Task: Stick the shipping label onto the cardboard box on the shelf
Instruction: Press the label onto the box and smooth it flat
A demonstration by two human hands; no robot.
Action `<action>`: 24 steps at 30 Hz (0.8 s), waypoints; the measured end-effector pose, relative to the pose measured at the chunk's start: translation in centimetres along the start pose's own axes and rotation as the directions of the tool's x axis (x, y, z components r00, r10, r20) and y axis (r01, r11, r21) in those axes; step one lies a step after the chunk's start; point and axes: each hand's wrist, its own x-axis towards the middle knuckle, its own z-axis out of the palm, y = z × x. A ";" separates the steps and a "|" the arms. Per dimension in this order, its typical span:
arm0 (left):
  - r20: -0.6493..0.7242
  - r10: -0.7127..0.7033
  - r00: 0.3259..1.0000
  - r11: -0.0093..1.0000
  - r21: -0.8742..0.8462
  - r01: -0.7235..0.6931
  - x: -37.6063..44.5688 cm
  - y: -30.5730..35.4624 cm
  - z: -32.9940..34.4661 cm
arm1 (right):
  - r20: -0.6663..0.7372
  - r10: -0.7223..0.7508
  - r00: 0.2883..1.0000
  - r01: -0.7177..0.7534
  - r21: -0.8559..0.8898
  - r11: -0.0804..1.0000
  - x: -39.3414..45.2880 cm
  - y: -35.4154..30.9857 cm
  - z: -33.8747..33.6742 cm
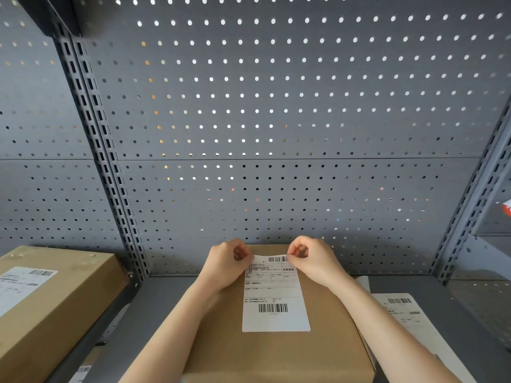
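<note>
A brown cardboard box (279, 352) lies flat on the grey shelf (166, 305) in front of me. A white shipping label (275, 302) with barcodes lies on the box top; its near end is flat on the cardboard and its far end curls up. My left hand (226, 268) pinches the label's far left corner. My right hand (315, 261) pinches the far right corner. Both forearms reach in from the bottom of the view.
A second cardboard box (55, 297) bearing its own label sits on the neighbouring shelf bay at left, beyond a slotted upright (110, 172). More label sheets (406, 313) lie on the shelf right of the box. A grey pegboard (276, 120) forms the back wall.
</note>
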 end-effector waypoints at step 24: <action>-0.001 0.007 1.000 0.996 0.086 -0.007 0.6 -0.3 0.5 | -0.012 0.009 1.000 -0.009 -0.025 1.000 0.6 0.4 0.4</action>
